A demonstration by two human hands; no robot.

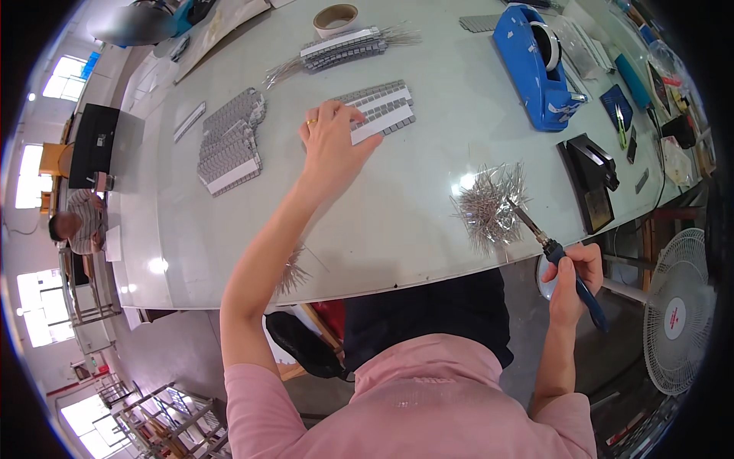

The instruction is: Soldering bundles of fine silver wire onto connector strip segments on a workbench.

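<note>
My left hand (332,145) reaches over the table, its curved fingers and thumb on the near left end of a block of grey segmented strips (394,118) with white bands. Part of that block is hidden beneath the hand. In my right hand (575,281), at the table's front edge, is a soldering iron (556,251) with a dark blue handle. Its tip points up and left, at the edge of a loose heap of thin metal wires (489,210); whether it touches them I cannot tell.
More grey strips (229,141) lie at the left, and a wired bundle (344,50) near a tape roll (335,19) at the back. A blue tape dispenser (527,69) and a black stand (589,180) are on the right. A fan (677,314) stands beside the table.
</note>
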